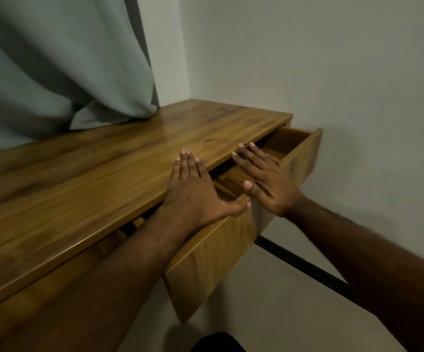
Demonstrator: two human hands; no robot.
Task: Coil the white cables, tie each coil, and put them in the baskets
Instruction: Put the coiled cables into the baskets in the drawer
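Observation:
No white cable and no basket shows in this view. A wooden desk (pixel 104 174) runs along the wall, and its right-hand drawer (pixel 231 240) is pulled part way out. My left hand (pixel 193 191) lies flat with straight fingers on the desk's front edge, its thumb on the top of the drawer front. My right hand (pixel 266 179) hovers flat over the drawer's opening, fingers straight and spread, holding nothing. What I see of the drawer's inside is bare wood; the rest is hidden under my hands.
A grey curtain (pixel 66 67) hangs over the desk's back left part. A pale wall (pixel 332 72) closes the right side, with a black bar (pixel 305 268) low along it. Something dark (pixel 216 342) sits at the bottom edge.

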